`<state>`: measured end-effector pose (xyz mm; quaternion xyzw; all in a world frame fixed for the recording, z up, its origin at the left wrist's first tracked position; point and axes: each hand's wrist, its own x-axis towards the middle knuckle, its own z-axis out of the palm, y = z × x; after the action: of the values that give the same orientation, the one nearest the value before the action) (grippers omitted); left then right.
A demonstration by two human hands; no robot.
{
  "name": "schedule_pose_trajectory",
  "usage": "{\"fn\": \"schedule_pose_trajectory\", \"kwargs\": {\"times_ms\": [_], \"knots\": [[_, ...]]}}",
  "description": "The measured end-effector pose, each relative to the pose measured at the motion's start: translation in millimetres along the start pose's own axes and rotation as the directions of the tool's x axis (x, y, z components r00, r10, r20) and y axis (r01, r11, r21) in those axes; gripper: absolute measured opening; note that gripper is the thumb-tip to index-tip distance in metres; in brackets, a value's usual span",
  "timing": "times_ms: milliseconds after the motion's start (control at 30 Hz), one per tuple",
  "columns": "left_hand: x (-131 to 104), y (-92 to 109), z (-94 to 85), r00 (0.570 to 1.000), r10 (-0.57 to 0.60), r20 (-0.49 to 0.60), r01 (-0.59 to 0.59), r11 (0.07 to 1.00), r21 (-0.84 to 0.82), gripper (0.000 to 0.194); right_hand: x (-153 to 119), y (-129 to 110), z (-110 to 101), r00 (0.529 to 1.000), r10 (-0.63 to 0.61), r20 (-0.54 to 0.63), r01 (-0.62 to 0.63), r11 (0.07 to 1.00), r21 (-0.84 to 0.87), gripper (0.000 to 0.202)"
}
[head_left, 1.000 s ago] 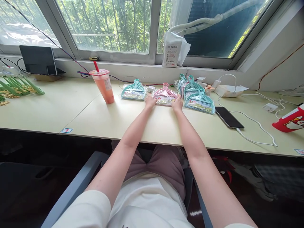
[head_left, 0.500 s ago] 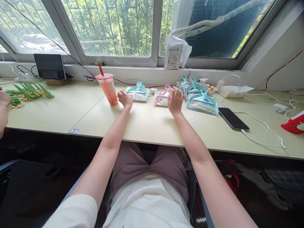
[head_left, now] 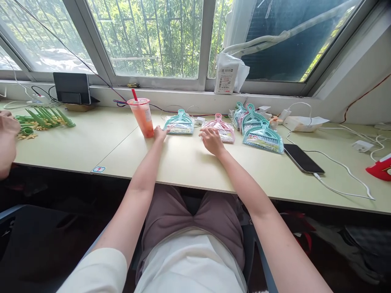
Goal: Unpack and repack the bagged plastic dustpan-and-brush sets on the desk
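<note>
My left hand (head_left: pixel 160 133) is beside the lower left corner of a teal mini dustpan-and-brush set (head_left: pixel 179 123) in clear wrap. Its thumb points toward that packet and its fingers are apart; whether it touches the packet I cannot tell. My right hand (head_left: pixel 211 141) is in front of a pink dustpan-and-brush set (head_left: pixel 225 131), covering its left part. The fingers are loosely bent and spread, with nothing seen in them. To the right, more wrapped sets lie overlapping, a teal one (head_left: pixel 264 138) at the front.
A plastic cup (head_left: pixel 142 118) of orange-red drink with a straw stands left of my left hand. A phone (head_left: pixel 304 158) on a white cable lies right. Green plant-like pieces (head_left: pixel 45 118) lie far left near another person's hand (head_left: pixel 7 138). A tablet (head_left: pixel 72 88) stands behind.
My right hand has moved left across the pink packet and lower. My left hand has turned, its thumb now nearer the teal packet's corner. The view has shifted slightly.
</note>
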<state>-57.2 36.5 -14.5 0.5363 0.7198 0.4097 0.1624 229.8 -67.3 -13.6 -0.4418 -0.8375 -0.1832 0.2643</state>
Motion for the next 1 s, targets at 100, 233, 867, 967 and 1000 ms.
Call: {"fn": "schedule_pose_trajectory", "kwargs": {"times_ms": [100, 233, 867, 967, 1000], "knots": [[-2.8, 1.0, -1.3, 0.999, -0.036, 0.031, 0.034, 0.998, 0.051, 0.039, 0.0, 0.2, 0.5, 1.0, 0.0, 0.008, 0.0, 1.0, 0.012, 0.033], [-8.5, 6.3, 2.5, 0.997, -0.043, -0.067, 0.045, 0.998, 0.035, 0.05, -0.3, -0.9, 0.8, 1.0, -0.007, 0.007, 0.007, 1.0, 0.024, 0.034], [-6.6, 17.9, 6.2, 0.969, -0.189, 0.162, 0.248, 0.687, -0.683, 0.039, -1.5, -3.6, -3.1, 0.998, -0.011, 0.055, 0.007, 0.998, 0.065, 0.037], [-8.3, 25.7, -3.0, 0.973, -0.164, 0.162, 0.229, 0.605, -0.762, 0.037, -0.1, -3.7, -0.9, 0.999, 0.043, 0.016, -0.045, 0.989, 0.143, 0.037], [-9.9, 30.2, -6.6, 0.978, -0.128, 0.163, 0.206, 0.559, -0.803, 0.033, 1.6, -4.2, 0.2, 0.996, 0.089, -0.018, -0.084, 0.978, 0.19, 0.037]]}}
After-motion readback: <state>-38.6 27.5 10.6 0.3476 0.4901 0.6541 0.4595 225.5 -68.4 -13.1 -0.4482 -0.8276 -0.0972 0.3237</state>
